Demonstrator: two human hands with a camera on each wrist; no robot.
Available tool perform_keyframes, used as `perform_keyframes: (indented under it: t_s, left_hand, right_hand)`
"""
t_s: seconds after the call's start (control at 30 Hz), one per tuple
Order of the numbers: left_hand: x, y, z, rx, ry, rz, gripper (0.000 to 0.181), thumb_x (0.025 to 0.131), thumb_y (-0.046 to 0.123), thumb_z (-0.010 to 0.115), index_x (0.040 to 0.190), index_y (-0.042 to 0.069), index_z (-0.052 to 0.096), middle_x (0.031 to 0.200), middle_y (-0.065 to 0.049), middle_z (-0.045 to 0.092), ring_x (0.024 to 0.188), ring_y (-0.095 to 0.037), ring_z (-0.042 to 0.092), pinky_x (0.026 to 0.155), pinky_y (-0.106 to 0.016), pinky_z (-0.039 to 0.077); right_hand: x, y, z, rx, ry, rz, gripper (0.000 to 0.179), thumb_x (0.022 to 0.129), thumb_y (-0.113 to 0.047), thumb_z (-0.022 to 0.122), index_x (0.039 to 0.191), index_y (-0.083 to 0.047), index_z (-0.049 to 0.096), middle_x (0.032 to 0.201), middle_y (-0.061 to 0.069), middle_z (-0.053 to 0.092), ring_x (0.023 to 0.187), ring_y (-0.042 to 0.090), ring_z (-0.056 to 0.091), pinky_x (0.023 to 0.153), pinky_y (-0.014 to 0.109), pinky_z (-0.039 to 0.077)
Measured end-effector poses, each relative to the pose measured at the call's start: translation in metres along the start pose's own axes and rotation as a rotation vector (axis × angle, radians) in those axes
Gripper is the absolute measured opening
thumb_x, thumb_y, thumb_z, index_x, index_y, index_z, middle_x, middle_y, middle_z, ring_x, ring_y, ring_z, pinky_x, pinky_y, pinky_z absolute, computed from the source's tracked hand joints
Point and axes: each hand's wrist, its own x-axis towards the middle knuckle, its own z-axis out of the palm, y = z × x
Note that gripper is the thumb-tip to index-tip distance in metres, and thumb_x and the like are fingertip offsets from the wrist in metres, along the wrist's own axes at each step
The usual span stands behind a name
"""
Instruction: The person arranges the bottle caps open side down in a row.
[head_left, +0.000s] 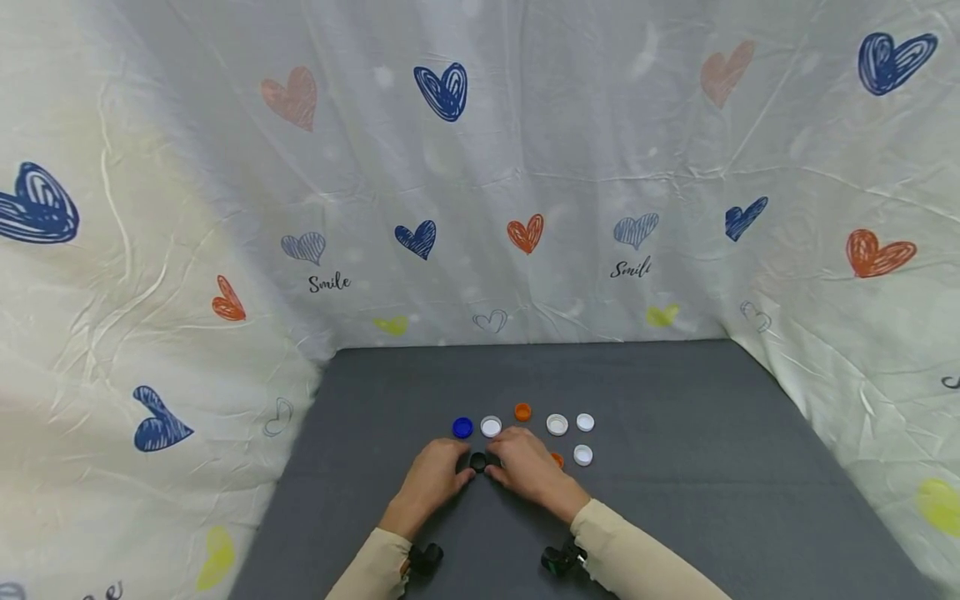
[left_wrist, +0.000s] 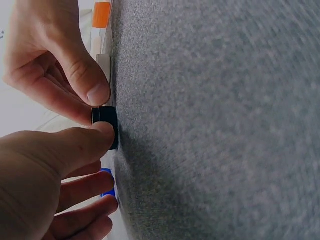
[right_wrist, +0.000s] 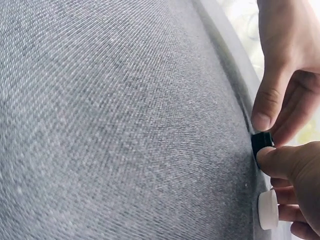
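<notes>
Black cap (head_left: 478, 462), round, sits on the grey cloth (head_left: 637, 517) toward the near side, between the two hands. Left hand (head_left: 437, 477) on its left side: thumb and index narrow, pinching the cap, thumb (left_wrist: 104, 131) pressed on the near wall; other fingers spread loosely behind. Right hand (head_left: 527, 467) on its right side: same narrow pinch, thumb (right_wrist: 267, 157) on the near wall, index behind. Both hands low, close to the cloth, fingertips nearly meeting around the cap.

Other caps, mostly far of the hands, left to right: blue cap (head_left: 462, 427), far of the left fingers; white cap (head_left: 491, 427), just far of the right fingers; small orange cap (head_left: 522, 412), farthest out; larger white cap (head_left: 557, 425); smaller white cap (head_left: 585, 422) at far right. Near of that one, another white cap (head_left: 582, 455). Second orange cap (head_left: 557, 459) partly hidden by the right hand. Right wrist view shows a white lid (right_wrist: 268, 210) beside the right fingers; cannot tell which of the white ones.

Cream sleeves (head_left: 633, 546), dark wrist cameras (head_left: 426, 559) on both wrists. Pale curtain (head_left: 480, 150) at far, left and right, printed with hearts and "Smile".
</notes>
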Motion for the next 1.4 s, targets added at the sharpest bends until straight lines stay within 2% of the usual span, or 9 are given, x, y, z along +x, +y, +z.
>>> perform_keyframes:
  t_s: [0.27,0.5,0.63,0.87,1.03,1.23,1.4]
  left_hand:
    - [0.002,0.000,0.004,0.030,0.034,0.040,0.018,0.076,0.026,0.087,0.088,0.017,0.075,0.084,0.001,0.071,0.082,-0.020,0.067,0.074,-0.040,0.054]
    - [0.000,0.001,0.005,0.008,0.052,0.043,0.015,0.078,0.022,0.085,0.091,0.020,0.078,0.088,0.002,0.074,0.087,-0.020,0.069,0.079,-0.041,0.055]
    - [0.000,0.003,0.002,-0.006,0.086,0.045,0.017,0.078,0.021,0.085,0.093,0.018,0.078,0.091,0.001,0.075,0.088,-0.019,0.069,0.081,-0.040,0.056]
    - [0.004,0.010,-0.016,-0.026,0.165,0.065,0.022,0.079,0.022,0.086,0.098,0.015,0.079,0.097,0.001,0.076,0.096,-0.018,0.069,0.087,-0.039,0.056]
    - [0.006,0.018,-0.031,-0.044,0.224,0.096,0.028,0.077,0.021,0.088,0.102,0.014,0.079,0.099,0.001,0.077,0.102,-0.020,0.068,0.091,-0.040,0.056]
    - [0.004,0.029,-0.049,-0.055,0.271,0.116,0.033,0.076,0.019,0.089,0.106,0.012,0.078,0.102,0.000,0.077,0.109,-0.021,0.068,0.096,-0.040,0.055]
    - [-0.001,0.035,-0.058,-0.072,0.299,0.165,0.033,0.076,0.017,0.089,0.107,0.011,0.078,0.102,0.001,0.077,0.110,-0.021,0.068,0.096,-0.040,0.055]
  right_hand:
    - [0.000,-0.002,0.003,0.037,0.008,0.003,0.017,0.086,-0.032,0.079,0.093,-0.017,0.078,0.103,-0.003,0.072,0.102,0.017,0.065,0.096,0.039,0.051]
    - [0.000,-0.002,0.005,0.044,0.038,-0.027,0.014,0.085,-0.029,0.080,0.090,-0.016,0.077,0.103,-0.001,0.072,0.101,0.019,0.066,0.095,0.039,0.051]
    - [0.001,-0.003,-0.001,0.041,0.059,-0.037,0.013,0.085,-0.029,0.079,0.090,-0.017,0.077,0.104,-0.002,0.072,0.101,0.018,0.065,0.094,0.040,0.052]
    - [0.002,-0.002,-0.023,0.068,0.149,-0.035,0.017,0.083,-0.025,0.081,0.096,-0.016,0.079,0.110,0.002,0.073,0.103,0.019,0.066,0.095,0.040,0.051]
    - [0.000,-0.003,-0.042,0.098,0.176,-0.013,0.022,0.084,-0.025,0.081,0.103,-0.013,0.079,0.115,0.005,0.072,0.107,0.020,0.066,0.098,0.042,0.050]
    - [-0.003,-0.007,-0.062,0.134,0.234,-0.017,0.028,0.086,-0.027,0.080,0.110,-0.014,0.077,0.117,0.004,0.072,0.106,0.020,0.066,0.098,0.044,0.050]
    - [-0.009,-0.010,-0.070,0.158,0.275,-0.030,0.035,0.083,-0.027,0.083,0.115,-0.015,0.076,0.118,0.004,0.071,0.106,0.020,0.066,0.096,0.044,0.051]
